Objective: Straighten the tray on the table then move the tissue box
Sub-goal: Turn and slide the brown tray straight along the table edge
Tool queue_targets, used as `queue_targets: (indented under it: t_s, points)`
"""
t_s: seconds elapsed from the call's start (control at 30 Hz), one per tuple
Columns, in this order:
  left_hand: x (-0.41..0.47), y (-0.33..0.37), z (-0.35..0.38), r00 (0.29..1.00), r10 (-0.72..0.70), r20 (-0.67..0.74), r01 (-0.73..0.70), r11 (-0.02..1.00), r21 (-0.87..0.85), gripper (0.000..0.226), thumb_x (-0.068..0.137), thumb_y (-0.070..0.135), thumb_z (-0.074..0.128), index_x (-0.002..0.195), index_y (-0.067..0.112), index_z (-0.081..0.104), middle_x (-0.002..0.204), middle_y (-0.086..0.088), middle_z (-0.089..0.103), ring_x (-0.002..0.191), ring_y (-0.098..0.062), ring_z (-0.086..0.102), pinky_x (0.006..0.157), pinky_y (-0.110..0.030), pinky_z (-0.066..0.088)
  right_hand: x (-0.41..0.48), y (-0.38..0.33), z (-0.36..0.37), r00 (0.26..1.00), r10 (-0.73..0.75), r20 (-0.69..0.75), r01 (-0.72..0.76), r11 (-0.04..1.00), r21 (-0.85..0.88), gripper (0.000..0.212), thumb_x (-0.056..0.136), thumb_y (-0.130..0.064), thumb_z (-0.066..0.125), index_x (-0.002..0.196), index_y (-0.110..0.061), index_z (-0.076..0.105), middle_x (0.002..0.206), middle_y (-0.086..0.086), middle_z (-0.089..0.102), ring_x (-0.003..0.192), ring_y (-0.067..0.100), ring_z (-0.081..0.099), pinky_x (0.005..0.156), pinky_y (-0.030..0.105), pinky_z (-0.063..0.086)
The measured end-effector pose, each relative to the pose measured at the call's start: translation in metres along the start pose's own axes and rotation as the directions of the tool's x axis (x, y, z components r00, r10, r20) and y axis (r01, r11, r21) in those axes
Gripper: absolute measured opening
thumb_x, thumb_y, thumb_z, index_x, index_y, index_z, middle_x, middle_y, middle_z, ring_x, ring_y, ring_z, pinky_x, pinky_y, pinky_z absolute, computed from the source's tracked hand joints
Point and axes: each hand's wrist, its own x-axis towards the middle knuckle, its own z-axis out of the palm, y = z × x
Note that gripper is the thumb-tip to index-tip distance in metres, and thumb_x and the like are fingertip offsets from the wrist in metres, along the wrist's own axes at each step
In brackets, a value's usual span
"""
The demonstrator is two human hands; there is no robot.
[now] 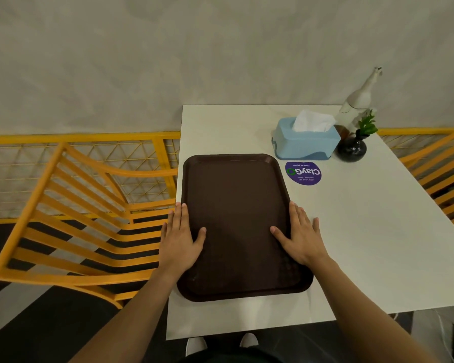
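My left hand (pixel 181 235) and right hand (pixel 299 235) press flat, fingers spread, on the brown tray's (pixel 236 205) side edges. The blue tissue box (pixel 306 142) sits beyond my right fingers.

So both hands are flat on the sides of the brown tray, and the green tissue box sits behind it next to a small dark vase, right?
Not quite: the tissue box is light blue, not green, as the head view shows. The rest holds: the left hand and right hand lie flat on the sides of the brown tray, and the box sits behind it next to the small dark vase.
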Motion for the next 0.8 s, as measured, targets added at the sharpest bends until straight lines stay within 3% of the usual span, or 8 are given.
queue_targets:
  t_s: [0.43,0.6,0.8]
  points:
    - [-0.003,0.002,-0.013,0.999,0.016,-0.038,-0.016,1.000,0.013,0.081,0.099,0.063,0.033,0.162,0.018,0.010,0.169,-0.013,0.006,0.155,-0.032,-0.006,0.124,-0.049,0.004,0.003,0.001,-0.003,0.999,0.013,0.030,-0.014,1.000,0.022,0.097,0.092,-0.080,0.027,0.163,-0.022,-0.005,0.170,0.002,0.008,0.156,0.023,0.008,0.123,0.057,0.005]
    - [0.014,0.019,-0.036,0.995,-0.066,-0.078,0.051,0.982,-0.184,0.081,0.095,0.065,0.039,0.158,0.017,0.025,0.166,-0.018,0.016,0.154,-0.034,0.000,0.123,-0.053,0.007,0.007,0.006,-0.016,0.999,0.031,-0.016,-0.027,0.974,0.225,0.096,0.092,-0.078,0.037,0.163,-0.022,0.005,0.169,0.002,0.015,0.154,0.024,0.016,0.123,0.052,0.015]
    - [0.053,0.085,-0.036,0.996,0.029,-0.081,-0.050,0.965,-0.258,0.079,0.092,0.050,0.062,0.157,0.021,0.028,0.166,-0.009,0.020,0.154,-0.027,0.005,0.123,-0.051,0.014,0.046,0.044,-0.057,0.972,0.145,-0.186,-0.067,0.926,0.371,0.078,0.096,-0.069,0.046,0.158,-0.026,0.026,0.163,0.001,0.031,0.148,0.024,0.029,0.112,0.037,0.027]
